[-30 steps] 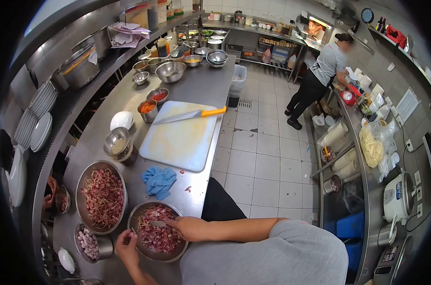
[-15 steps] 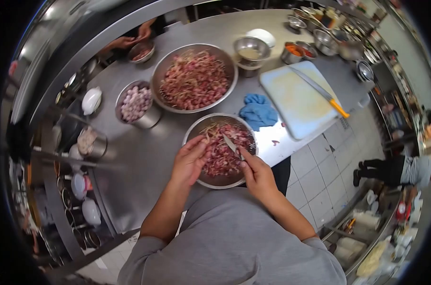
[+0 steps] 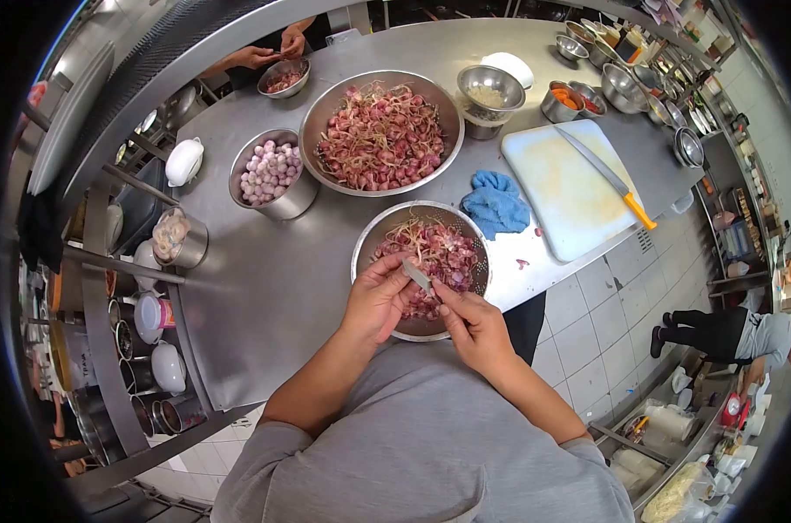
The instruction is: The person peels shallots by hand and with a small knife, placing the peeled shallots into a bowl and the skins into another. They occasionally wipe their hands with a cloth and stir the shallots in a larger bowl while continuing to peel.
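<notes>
My right hand [image 3: 475, 329] is closed round the handle of a small paring knife [image 3: 419, 277], its short blade pointing up and left. My left hand [image 3: 373, 301] is pinched at the fingertips beside that blade. A small pinkish thing, apparently a shallot, is mostly hidden in those fingers. Both hands are over a perforated metal colander [image 3: 366, 240] holding reddish shallots and skins [image 3: 443, 248]. Beyond it stands a large metal bowl [image 3: 454, 131] heaped with rooted red shallots [image 3: 380, 139]. To its left, a metal pot [image 3: 292, 202] holds pale peeled shallots [image 3: 271, 173].
A blue cloth [image 3: 495, 205] lies beside a white cutting board [image 3: 556, 218] bearing a yellow-handled knife [image 3: 604, 170]. Small metal bowls [image 3: 491, 87] stand behind. Another person's hands [image 3: 273, 50] work over a bowl [image 3: 284, 80] at the far left. Someone stands at right [image 3: 718, 336].
The view has shifted, so the table's things sit farther right. My left fingertips and the knife blade have come together; before, they were slightly apart.
</notes>
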`<action>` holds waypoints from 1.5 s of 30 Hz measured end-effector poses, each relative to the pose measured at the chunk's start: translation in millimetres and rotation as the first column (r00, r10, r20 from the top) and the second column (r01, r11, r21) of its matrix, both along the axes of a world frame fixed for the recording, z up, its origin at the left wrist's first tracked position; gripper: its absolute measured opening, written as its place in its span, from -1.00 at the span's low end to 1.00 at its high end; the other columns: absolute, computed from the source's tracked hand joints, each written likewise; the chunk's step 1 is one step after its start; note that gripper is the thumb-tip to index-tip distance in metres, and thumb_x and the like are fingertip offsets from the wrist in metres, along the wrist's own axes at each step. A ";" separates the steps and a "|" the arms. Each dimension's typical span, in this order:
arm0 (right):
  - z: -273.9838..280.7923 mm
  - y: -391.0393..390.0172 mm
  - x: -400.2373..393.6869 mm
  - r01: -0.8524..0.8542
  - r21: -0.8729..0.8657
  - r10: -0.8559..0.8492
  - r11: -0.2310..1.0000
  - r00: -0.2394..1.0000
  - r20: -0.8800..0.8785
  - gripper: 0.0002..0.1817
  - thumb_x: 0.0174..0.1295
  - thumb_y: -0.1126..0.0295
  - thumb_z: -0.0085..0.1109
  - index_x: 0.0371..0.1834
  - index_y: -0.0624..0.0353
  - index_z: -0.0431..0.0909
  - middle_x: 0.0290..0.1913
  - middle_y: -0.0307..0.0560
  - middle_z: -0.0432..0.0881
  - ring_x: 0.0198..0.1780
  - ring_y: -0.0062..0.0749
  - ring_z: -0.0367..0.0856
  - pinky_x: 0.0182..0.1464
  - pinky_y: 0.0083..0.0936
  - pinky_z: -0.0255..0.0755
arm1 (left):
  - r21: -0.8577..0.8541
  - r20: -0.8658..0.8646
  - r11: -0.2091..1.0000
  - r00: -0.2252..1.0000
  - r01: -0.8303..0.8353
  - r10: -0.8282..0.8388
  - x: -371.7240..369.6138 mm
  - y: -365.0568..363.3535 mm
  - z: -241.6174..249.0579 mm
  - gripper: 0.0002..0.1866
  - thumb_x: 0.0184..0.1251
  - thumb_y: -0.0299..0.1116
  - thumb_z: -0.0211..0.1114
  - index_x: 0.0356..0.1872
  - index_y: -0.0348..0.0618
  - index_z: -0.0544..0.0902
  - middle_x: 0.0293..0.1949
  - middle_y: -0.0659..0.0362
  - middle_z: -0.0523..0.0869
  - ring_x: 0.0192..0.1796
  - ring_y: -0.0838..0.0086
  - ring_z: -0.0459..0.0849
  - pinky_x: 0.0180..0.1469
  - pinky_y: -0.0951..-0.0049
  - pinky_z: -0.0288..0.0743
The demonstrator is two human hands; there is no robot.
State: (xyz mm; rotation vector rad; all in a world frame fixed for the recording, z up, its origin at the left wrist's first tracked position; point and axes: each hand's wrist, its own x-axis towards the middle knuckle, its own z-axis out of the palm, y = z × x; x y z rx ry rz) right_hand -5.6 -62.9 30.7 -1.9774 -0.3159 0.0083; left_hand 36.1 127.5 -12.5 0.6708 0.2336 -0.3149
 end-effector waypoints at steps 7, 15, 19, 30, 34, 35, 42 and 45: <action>-11.8 -1.4 1.1 -0.004 0.063 0.004 0.998 1.000 -0.006 -0.60 0.39 0.50 0.16 0.28 0.08 0.61 -0.40 0.00 0.56 -0.36 -0.31 0.55 -0.22 -0.48 0.46 | 0.001 0.007 1.000 1.000 0.001 -0.001 0.0 2.9 -4.7 -0.77 0.45 -0.49 0.30 0.06 -0.26 0.64 -0.01 0.12 0.74 0.04 0.46 0.71 0.16 0.46 0.62; -20.6 8.8 10.8 0.035 0.092 -0.029 0.995 0.997 -0.067 -0.62 0.41 0.49 0.14 0.28 0.15 0.59 -0.36 0.06 0.61 -0.32 -0.30 0.60 -0.19 -0.46 0.48 | 0.071 0.032 0.997 0.999 0.033 -0.035 -5.7 1.8 -5.9 -0.80 0.45 -0.51 0.28 0.04 -0.29 0.66 0.00 0.07 0.74 0.04 0.41 0.73 0.14 0.45 0.65; -54.9 4.6 28.1 0.173 0.205 -0.110 0.963 0.951 -0.288 -0.61 0.51 0.40 0.03 0.34 0.25 0.52 -0.12 0.06 0.73 -0.06 -0.42 0.67 0.01 -0.49 0.51 | 0.110 -0.038 0.983 0.989 0.144 -0.141 -18.7 -13.1 -4.3 -0.77 0.46 -0.53 0.26 0.08 -0.30 0.62 0.00 0.04 0.74 0.07 0.37 0.73 0.17 0.42 0.65; -39.9 -0.2 14.6 0.057 0.204 -0.032 0.977 0.992 -0.121 -0.62 0.52 0.39 0.04 0.34 0.25 0.52 0.03 0.06 0.74 -0.01 -0.37 0.69 0.08 -0.50 0.50 | 0.075 0.053 0.996 0.997 0.044 -0.048 -4.6 -4.1 -17.1 -0.71 0.44 -0.57 0.26 0.15 -0.28 0.58 0.07 0.02 0.69 0.10 0.32 0.71 0.20 0.39 0.64; -22.9 -1.0 11.3 0.026 0.136 -0.018 0.990 0.998 -0.058 -0.63 0.47 0.42 0.11 0.30 0.20 0.57 -0.13 0.09 0.73 -0.17 -0.34 0.69 -0.04 -0.48 0.52 | 0.027 0.073 0.999 0.997 -0.039 0.037 0.2 -6.9 -1.1 -0.70 0.42 -0.60 0.27 0.14 -0.28 0.59 0.05 0.03 0.70 0.09 0.33 0.71 0.20 0.37 0.64; -21.7 -1.0 10.2 0.018 0.115 -0.013 0.993 0.999 -0.050 -0.63 0.45 0.43 0.13 0.29 0.17 0.58 -0.20 0.10 0.70 -0.22 -0.31 0.67 -0.08 -0.47 0.52 | 0.000 0.042 0.998 0.997 -0.066 0.066 1.5 -6.9 2.8 -0.68 0.40 -0.61 0.29 0.14 -0.29 0.59 0.05 0.01 0.70 0.09 0.31 0.71 0.20 0.35 0.64; -11.6 -0.4 7.3 -0.011 0.017 0.011 1.000 1.000 -0.027 -0.62 0.38 0.45 0.19 0.26 0.08 0.63 -0.40 0.06 0.60 -0.38 -0.26 0.59 -0.24 -0.44 0.47 | 0.022 0.072 0.997 0.995 -0.076 0.074 3.8 3.9 -3.2 -0.68 0.43 -0.59 0.26 0.18 -0.31 0.59 0.11 0.00 0.69 0.11 0.32 0.71 0.23 0.34 0.62; -11.9 -1.2 6.9 0.002 0.014 -0.002 1.000 1.000 -0.031 -0.63 0.37 0.44 0.20 0.24 0.08 0.65 -0.41 0.04 0.59 -0.41 -0.30 0.58 -0.28 -0.46 0.46 | 0.016 0.065 0.999 0.997 -0.041 0.039 2.8 5.9 -0.5 -0.70 0.45 -0.57 0.25 0.16 -0.31 0.61 0.10 0.02 0.70 0.10 0.35 0.71 0.23 0.34 0.62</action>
